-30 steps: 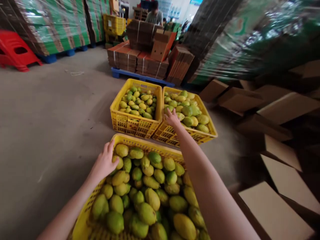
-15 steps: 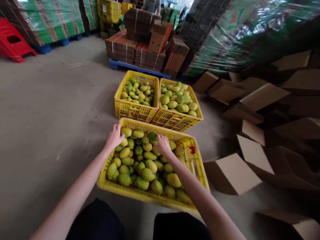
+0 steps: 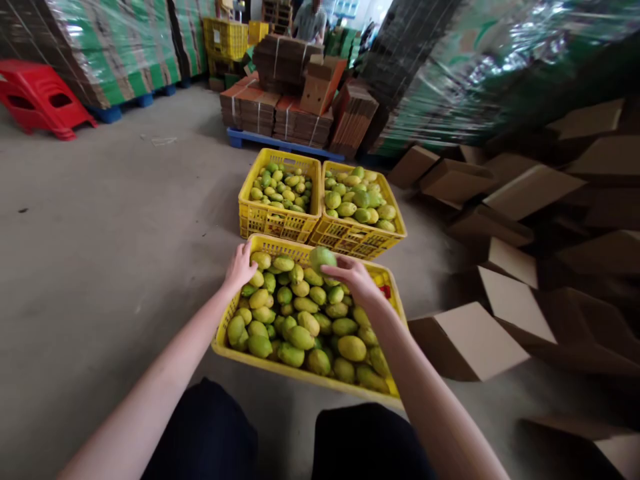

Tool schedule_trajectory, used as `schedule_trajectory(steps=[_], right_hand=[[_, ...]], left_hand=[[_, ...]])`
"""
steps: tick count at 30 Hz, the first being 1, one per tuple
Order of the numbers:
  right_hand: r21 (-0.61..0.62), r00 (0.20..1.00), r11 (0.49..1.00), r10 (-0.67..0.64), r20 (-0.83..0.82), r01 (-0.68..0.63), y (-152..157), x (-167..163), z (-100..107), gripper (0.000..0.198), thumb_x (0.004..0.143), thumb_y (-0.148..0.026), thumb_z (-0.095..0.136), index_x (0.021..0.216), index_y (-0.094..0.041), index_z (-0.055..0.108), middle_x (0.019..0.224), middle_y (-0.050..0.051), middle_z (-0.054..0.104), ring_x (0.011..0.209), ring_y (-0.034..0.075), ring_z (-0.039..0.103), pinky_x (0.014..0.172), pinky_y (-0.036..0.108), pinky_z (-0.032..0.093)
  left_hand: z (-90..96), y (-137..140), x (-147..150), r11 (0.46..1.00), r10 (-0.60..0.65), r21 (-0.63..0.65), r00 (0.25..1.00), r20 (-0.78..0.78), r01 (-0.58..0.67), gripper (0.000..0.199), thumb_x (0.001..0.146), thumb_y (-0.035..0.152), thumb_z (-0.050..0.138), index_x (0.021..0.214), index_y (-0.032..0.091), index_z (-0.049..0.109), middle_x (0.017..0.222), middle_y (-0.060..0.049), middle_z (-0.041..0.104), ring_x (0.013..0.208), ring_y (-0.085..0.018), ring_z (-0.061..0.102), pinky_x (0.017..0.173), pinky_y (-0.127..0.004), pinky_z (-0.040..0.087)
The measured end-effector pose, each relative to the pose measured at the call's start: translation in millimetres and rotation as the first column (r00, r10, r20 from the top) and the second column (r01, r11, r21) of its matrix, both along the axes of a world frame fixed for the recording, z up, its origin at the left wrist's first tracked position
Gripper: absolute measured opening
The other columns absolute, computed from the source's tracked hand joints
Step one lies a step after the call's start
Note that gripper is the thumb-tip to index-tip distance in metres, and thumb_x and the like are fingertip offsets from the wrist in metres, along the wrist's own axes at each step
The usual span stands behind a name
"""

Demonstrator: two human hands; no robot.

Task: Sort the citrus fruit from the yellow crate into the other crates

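In front of my knees stands a yellow plastic crate filled with green and yellow lemons. My left hand grips its far left corner, fingers over the rim and thumb on the inner side beside the fruit. Above the far side of the pile, my right hand holds a green lemon between thumb and fingers. Just beyond are two more yellow crates, a left one with smaller lemons and a right one with larger ones.
Open cardboard boxes lie heaped along the right side. Flattened cartons are stacked on a blue pallet at the back. A red stool and wrapped pallets stand far left. Another person is in the background.
My right hand has come up out of the pile with a green lemon and shifted right. My left hand stays at the crate's corner. The view has tilted slightly upward.
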State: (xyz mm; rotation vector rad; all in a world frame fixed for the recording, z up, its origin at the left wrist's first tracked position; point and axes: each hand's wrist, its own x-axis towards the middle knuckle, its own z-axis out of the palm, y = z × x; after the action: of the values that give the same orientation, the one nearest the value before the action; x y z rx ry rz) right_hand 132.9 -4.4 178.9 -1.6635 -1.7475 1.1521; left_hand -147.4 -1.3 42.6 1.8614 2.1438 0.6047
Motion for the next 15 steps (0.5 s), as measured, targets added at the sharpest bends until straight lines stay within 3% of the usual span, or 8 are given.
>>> schedule_trajectory(steps=[1,3,5,6,8,10,13,15], right_hand=[[0.008,0.957,0.999,-0.037,-0.289,0.041,-18.6,10.1,21.5,0.043,0.071,-0.047,0.073,0.106,-0.022,0.069,0.102,0.006,0.075,0.094,0.026,0.070,0.082,0.037,0.055],[0.026,0.755,0.993,-0.069,-0.652,0.113,-59.6,28.5,60.0,0.044,0.069,-0.049,0.075,0.106,-0.027,0.070,0.105,0.005,0.074,0.088,0.025,0.068,0.077,0.038,0.055],[0.083,0.573,0.969,-0.068,-0.817,0.233,-96.4,41.7,85.3,0.041,0.072,-0.051,0.071,0.108,-0.032,0.071,0.113,0.005,0.072,0.082,0.022,0.064,0.069,0.036,0.053],[0.109,0.522,0.944,-0.073,-0.850,0.310,-110.1,46.4,91.0,0.042,0.072,-0.051,0.071,0.110,-0.033,0.072,0.115,0.005,0.070,0.079,0.022,0.062,0.065,0.036,0.051],[0.134,0.479,0.898,-0.094,-0.873,0.420,-124.8,53.7,88.4,0.043,0.070,-0.052,0.072,0.110,-0.036,0.072,0.115,0.006,0.069,0.075,0.022,0.059,0.060,0.037,0.049],[0.134,0.459,0.858,-0.128,-0.879,0.495,-123.8,60.5,71.9,0.043,0.069,-0.050,0.073,0.109,-0.036,0.071,0.108,0.007,0.068,0.074,0.022,0.058,0.059,0.037,0.048],[0.038,0.386,0.837,-0.211,-0.898,0.546,-107.0,71.0,40.8,0.039,0.065,-0.042,0.078,0.101,-0.031,0.069,0.096,0.004,0.068,0.073,0.020,0.059,0.061,0.035,0.049],[-0.085,0.308,0.837,-0.291,-0.906,0.541,-96.0,77.9,25.6,0.039,0.060,-0.036,0.083,0.095,-0.028,0.068,0.090,0.002,0.069,0.070,0.018,0.059,0.059,0.032,0.048]], left_hand=[[1.5,-0.7,0.4,0.999,-0.005,0.037,1.000,-0.027,0.006,0.069,0.089,0.019,0.057,0.154,0.008,0.038,0.150,-0.023,0.046,0.135,-0.036,0.053,0.111,-0.045,0.047],[6.7,-0.3,5.3,0.990,-0.083,0.108,0.991,-0.104,0.094,0.069,0.087,0.018,0.056,0.154,0.006,0.039,0.157,-0.024,0.039,0.146,-0.039,0.039,0.120,-0.051,0.035],[13.4,3.2,17.9,0.945,-0.292,0.096,0.939,-0.182,0.313,0.063,0.088,0.014,0.052,0.150,0.008,0.046,0.157,-0.022,0.042,0.149,-0.037,0.035,0.124,-0.055,0.027],[16.6,5.8,27.2,0.896,-0.423,0.052,0.882,-0.206,0.442,0.058,0.088,0.013,0.050,0.146,0.010,0.052,0.155,-0.021,0.045,0.148,-0.036,0.037,0.124,-0.056,0.025],[20.5,11.3,50.8,0.776,-0.625,-0.060,0.752,-0.209,0.628,0.050,0.086,0.010,0.050,0.135,0.013,0.062,0.149,-0.019,0.052,0.142,-0.032,0.045,0.123,-0.053,0.027],[19.0,15.6,77.5,0.695,-0.717,-0.138,0.668,-0.199,0.706,0.045,0.081,0.007,0.054,0.123,0.015,0.068,0.143,-0.017,0.058,0.136,-0.030,0.050,0.123,-0.050,0.029],[5.6,18.4,115.4,0.648,-0.761,-0.198,0.620,-0.191,0.735,0.044,0.072,0.001,0.058,0.110,0.019,0.070,0.132,-0.011,0.066,0.129,-0.025,0.055,0.123,-0.045,0.028],[-7.7,18.7,136.4,0.656,-0.754,-0.227,0.629,-0.188,0.719,0.042,0.072,-0.001,0.056,0.106,0.020,0.069,0.122,-0.010,0.070,0.127,-0.024,0.055,0.122,-0.045,0.029]])
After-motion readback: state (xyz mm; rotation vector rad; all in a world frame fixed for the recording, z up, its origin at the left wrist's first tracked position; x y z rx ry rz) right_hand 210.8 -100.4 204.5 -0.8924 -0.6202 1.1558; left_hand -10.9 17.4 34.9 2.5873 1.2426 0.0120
